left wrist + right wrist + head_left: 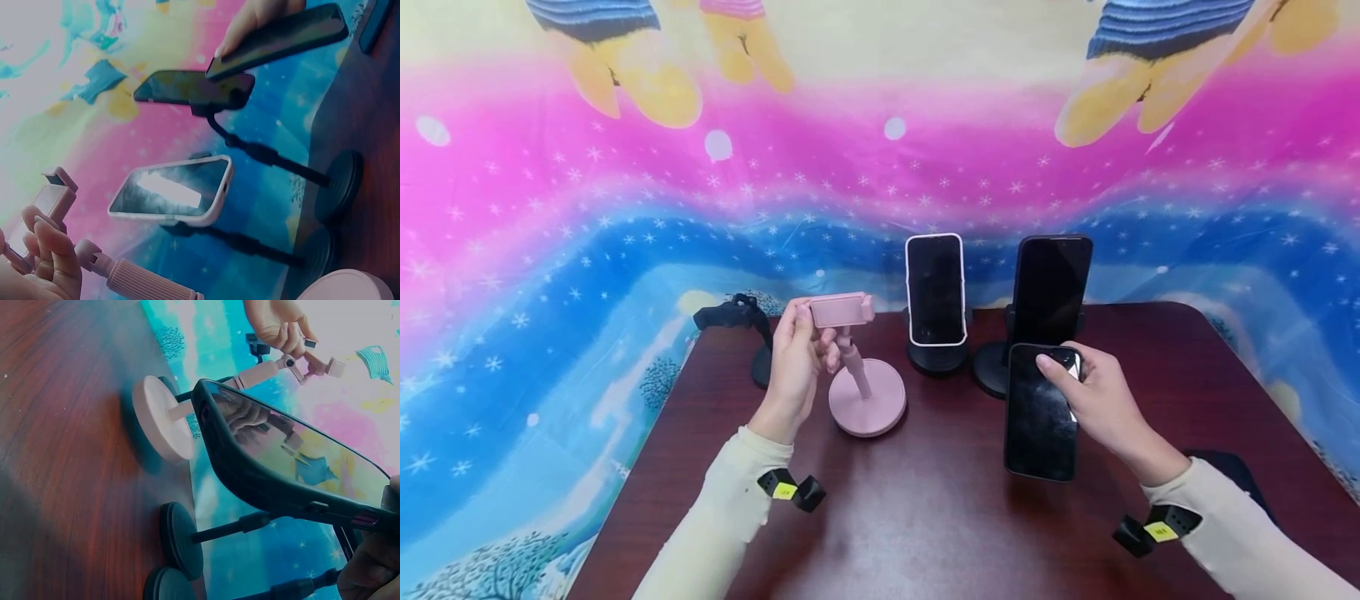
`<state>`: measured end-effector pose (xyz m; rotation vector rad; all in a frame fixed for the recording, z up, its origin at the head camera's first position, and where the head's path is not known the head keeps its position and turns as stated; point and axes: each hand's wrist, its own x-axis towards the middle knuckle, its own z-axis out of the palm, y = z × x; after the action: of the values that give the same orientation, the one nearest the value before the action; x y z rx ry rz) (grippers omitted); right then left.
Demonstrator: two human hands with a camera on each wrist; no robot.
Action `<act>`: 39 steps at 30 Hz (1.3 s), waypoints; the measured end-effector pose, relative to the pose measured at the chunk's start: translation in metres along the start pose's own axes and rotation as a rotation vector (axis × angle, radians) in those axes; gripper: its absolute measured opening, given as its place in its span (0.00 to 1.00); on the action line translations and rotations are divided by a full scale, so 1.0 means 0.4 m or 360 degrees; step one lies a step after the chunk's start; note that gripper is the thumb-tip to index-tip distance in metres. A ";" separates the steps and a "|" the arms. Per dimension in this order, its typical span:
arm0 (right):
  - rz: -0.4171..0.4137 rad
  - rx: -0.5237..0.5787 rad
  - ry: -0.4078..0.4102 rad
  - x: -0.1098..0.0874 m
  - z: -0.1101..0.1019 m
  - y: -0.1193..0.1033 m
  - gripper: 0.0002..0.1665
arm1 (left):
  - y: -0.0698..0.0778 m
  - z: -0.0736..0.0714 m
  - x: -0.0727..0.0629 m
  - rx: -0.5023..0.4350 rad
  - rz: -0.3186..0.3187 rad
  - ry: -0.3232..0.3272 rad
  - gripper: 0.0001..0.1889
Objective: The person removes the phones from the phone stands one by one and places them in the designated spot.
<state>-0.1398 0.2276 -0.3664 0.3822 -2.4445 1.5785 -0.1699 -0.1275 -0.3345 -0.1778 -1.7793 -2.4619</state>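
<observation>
My left hand (792, 367) pinches the left end of the clamp on a pink phone stand (867, 400), whose round base rests on the table. In the left wrist view the curled fingers (56, 250) lie against the clamp, which has no phone in it. My right hand (1112, 408) grips a black-cased phone (1037, 429) by its upper right edge, thumb on the dark screen. That phone is above the table, right of the pink stand. In the right wrist view the held phone (287, 462) shows its screen and side buttons; much of the right hand is cut off.
Behind stand a white-cased phone (936, 287) and another black phone (1051, 283), each upright on a black stand. An unloaded black stand (730, 315) is at the far left. A dark object (1232, 471) lies partly behind the right sleeve. A patterned cloth (820, 183) hangs behind the table (910, 517).
</observation>
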 end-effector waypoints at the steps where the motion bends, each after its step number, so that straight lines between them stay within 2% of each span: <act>1: 0.0004 0.0002 -0.0007 0.000 0.000 0.001 0.11 | 0.000 -0.004 0.005 -0.0005 -0.0008 0.0008 0.15; 10: 0.0016 -0.0019 -0.0017 -0.004 -0.005 0.008 0.12 | 0.005 -0.016 0.058 0.0022 -0.0020 0.0041 0.17; 28: 0.0020 -0.0077 0.0000 -0.013 -0.014 0.018 0.11 | -0.011 -0.039 0.161 0.0159 -0.0049 0.0115 0.19; 39: 0.0005 -0.0101 -0.0002 -0.022 -0.014 0.027 0.10 | -0.035 -0.051 0.211 0.0086 -0.0123 0.0237 0.18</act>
<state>-0.1348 0.2379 -0.3761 0.3693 -2.4903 1.4978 -0.2560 -0.1436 -0.3413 0.0782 -1.8192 -2.4037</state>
